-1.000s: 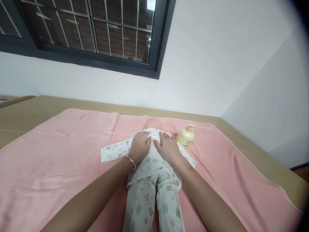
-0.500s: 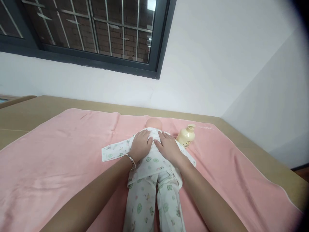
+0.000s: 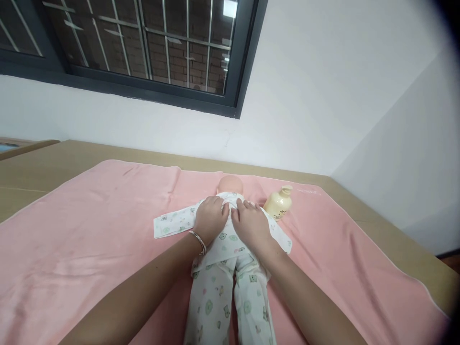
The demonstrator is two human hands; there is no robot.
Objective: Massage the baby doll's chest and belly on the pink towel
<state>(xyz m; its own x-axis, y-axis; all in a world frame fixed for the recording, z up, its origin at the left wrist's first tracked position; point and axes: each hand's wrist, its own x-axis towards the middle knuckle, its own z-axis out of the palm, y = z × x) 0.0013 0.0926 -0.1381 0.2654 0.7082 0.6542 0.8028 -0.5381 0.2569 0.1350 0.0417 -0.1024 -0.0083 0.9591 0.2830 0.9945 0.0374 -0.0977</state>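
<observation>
A doll (image 3: 230, 183) lies stretched out on a pink blanket (image 3: 118, 206), its smooth round head at the far end. It wears a white shirt (image 3: 227, 242) and white trousers (image 3: 212, 302), both printed with small green animals. On the upper part of the shirt rests my left hand (image 3: 210, 218), a silver bracelet at its wrist. Beside it, my right hand (image 3: 251, 224) lies on the other side of the doll's upper body. The thumbs point toward each other, slightly apart. Both hands have bent fingers, with the fingertips partly hidden.
A cream pump bottle (image 3: 278, 203) stands on the blanket just right of the doll's shoulder. The blanket covers a wooden tabletop (image 3: 86, 151) against a white wall (image 3: 287, 120). Above is a dark-framed window (image 3: 151, 91) with metal bars.
My fingers were stretched flatter on the shirt; now they are bent, with the knuckles raised. Both hands stay on the doll's upper body. The view has shifted slightly.
</observation>
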